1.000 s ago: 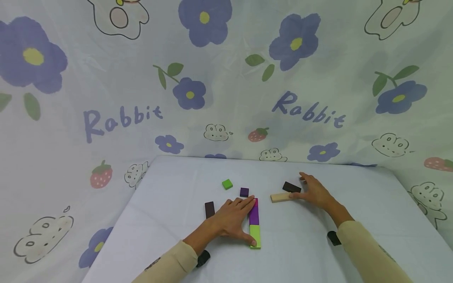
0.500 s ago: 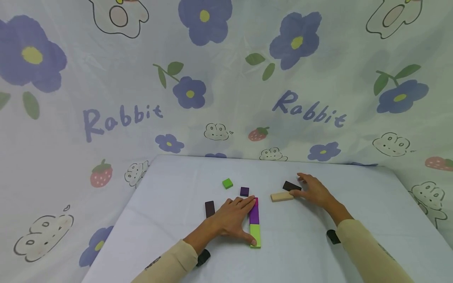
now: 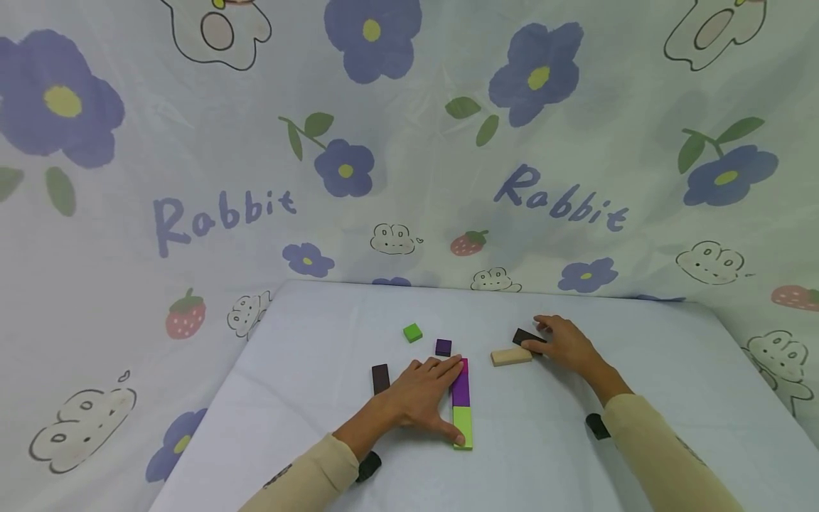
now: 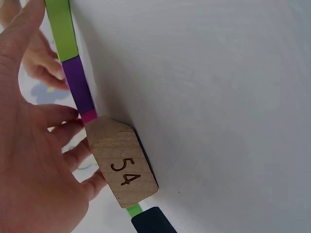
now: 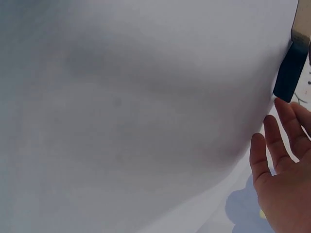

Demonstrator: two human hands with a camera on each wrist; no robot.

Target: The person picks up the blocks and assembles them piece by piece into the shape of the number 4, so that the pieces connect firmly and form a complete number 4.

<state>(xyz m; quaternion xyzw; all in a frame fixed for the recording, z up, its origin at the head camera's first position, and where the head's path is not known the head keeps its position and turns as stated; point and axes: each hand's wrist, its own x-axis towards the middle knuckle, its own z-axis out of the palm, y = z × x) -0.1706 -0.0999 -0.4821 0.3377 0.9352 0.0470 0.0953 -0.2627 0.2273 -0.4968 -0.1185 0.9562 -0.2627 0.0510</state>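
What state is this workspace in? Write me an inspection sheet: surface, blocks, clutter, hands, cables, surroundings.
Surface: white-covered table.
Blocks: pink block, purple block and lime block lined up end to end; pale wood block with black block just beyond; dark brown block, dark purple block and green block lie apart.
Clutter: small black object by the left wrist, another by the right.
Hands: left hand spans the row, thumb on lime, fingertips at pink; right hand at the black block, firmness of contact unclear.
Cables: nothing seen.
Surroundings: printed backdrop lettered "Rabbit".
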